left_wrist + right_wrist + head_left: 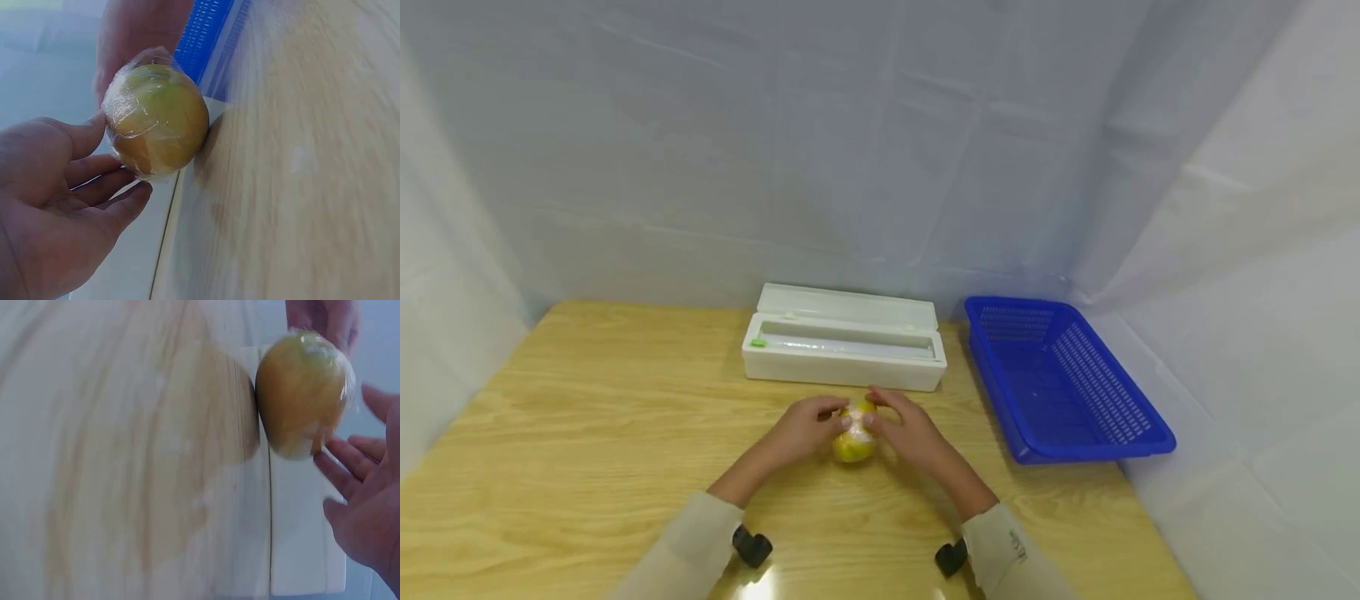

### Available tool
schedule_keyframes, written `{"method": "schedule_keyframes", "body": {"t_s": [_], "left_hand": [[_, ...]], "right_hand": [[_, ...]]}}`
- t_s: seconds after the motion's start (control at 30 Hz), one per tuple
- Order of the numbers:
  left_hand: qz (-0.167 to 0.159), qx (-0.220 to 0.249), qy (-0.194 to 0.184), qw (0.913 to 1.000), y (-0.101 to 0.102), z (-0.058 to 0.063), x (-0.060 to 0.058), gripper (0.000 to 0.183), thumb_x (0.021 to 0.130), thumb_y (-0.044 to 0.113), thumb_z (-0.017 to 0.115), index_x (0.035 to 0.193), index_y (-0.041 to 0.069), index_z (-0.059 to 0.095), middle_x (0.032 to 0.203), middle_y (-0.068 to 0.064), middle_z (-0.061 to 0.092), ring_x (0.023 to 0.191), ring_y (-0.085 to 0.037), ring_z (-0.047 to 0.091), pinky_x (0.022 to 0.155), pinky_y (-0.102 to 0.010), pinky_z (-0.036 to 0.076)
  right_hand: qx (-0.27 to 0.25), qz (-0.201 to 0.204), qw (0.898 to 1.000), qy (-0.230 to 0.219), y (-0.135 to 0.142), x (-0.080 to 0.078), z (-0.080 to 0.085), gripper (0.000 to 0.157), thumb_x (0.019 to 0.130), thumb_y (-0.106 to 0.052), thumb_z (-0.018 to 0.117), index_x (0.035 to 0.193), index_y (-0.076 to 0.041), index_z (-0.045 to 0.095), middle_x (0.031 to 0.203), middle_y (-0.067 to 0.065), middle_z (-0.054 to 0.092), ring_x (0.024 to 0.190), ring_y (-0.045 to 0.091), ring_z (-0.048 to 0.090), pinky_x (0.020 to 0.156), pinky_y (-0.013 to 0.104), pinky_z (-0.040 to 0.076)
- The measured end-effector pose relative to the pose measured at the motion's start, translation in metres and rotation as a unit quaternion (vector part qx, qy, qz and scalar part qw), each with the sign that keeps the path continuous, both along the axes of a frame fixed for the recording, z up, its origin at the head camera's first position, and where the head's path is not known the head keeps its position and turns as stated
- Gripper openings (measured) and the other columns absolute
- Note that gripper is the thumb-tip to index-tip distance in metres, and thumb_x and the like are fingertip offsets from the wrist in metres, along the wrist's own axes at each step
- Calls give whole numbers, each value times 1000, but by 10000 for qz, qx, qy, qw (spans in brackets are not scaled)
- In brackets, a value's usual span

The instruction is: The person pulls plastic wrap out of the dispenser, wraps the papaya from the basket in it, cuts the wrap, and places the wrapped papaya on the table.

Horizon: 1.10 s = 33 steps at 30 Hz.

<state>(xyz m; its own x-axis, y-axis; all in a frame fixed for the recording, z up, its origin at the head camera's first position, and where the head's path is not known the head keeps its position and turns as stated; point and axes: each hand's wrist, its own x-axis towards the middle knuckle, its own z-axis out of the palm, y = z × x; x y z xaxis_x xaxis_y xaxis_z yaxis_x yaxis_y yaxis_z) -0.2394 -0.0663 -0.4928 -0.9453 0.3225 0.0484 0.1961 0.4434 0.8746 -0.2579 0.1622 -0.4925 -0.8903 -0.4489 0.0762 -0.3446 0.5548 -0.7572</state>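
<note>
A round yellow-orange fruit [853, 448] with a greenish patch, wrapped in clear cling film, sits on the wooden table between the two hands. At its left side, my left hand [808, 427] holds it with the thumb and fingertips against the film, seen closely in the left wrist view on the wrapped fruit [159, 122]. From the other side my right hand [912, 429] touches it. In the right wrist view, the fingertips of that right hand [365, 487] meet the lower side of the fruit [300, 394], while its thumb stands apart.
Behind the hands stands a long white cling film box [842, 368], its lid [846, 306] raised and a roll [850, 345] inside. A green slider [758, 342] shows at its left end. To the right lies a blue plastic basket [1022, 446]. White sheets hang around the table [587, 433].
</note>
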Motion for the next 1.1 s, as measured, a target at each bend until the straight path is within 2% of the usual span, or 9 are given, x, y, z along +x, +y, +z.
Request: {"method": "schedule_keyframes", "body": {"t_s": [0.13,0.23,0.37,0.6,0.7,0.83,0.97,1.1], "left_hand": [[-85,-31,67,9999,-10,-3,1,41,103,21,60,138,0,59,141,-20,59,131,-38,55,109,-53,45],[-120,-43,33,9999,-16,-6,1,39,103,20,59,137,1,60,139,-20,60,131,-38,55,110,-54,45],[-197,-28,-92,9998,-22,-7,2,39,103,22,58,137,2,60,140,-19,60,131,-37,55,110,-53,44],[-371,220,-304,9986,-30,4,5,53,101,16,62,149,-2,45,152,-23,46,131,-41,53,106,-51,49],[-482,347,-183,9981,-30,7,6,49,100,12,63,145,-2,49,149,-23,48,128,-41,56,103,-51,51],[-656,326,-79,9973,-29,6,7,42,100,12,63,139,-3,56,142,-25,55,121,-40,61,98,-47,55],[-618,463,-197,9968,-27,0,6,42,100,12,64,138,-3,57,141,-26,55,122,-41,61,96,-45,56],[-608,766,-345,9946,-25,-6,5,43,99,11,65,138,-4,56,143,-26,53,124,-43,59,96,-41,56]], "right_hand": [[58,218,9990,-397,6,-2,-1,86,93,-51,68,161,-19,27,157,9,42,147,31,37,117,59,32],[100,476,9959,-762,9,-4,-2,105,87,-52,75,164,-26,8,163,10,33,151,31,29,119,62,27],[-29,696,9923,-1029,6,-6,-7,120,82,-51,81,162,-30,-6,165,8,29,153,27,26,121,62,19],[-194,582,9961,-634,-1,-5,-7,124,81,-45,84,162,-26,-8,162,11,34,150,31,31,120,66,19],[-301,513,9970,-492,-2,-4,-4,124,82,-44,84,162,-25,-8,161,10,36,149,31,32,119,68,19],[-241,503,9978,-359,-3,-2,-2,121,83,-44,83,163,-23,-7,160,8,38,149,31,30,119,68,18],[-19,432,9988,-212,-2,-1,-2,116,84,-46,81,163,-23,0,160,7,39,154,41,10,116,75,10],[112,398,9991,9,-3,1,1,110,85,-47,80,164,-22,8,159,9,40,151,53,-7,112,79,3]]}}
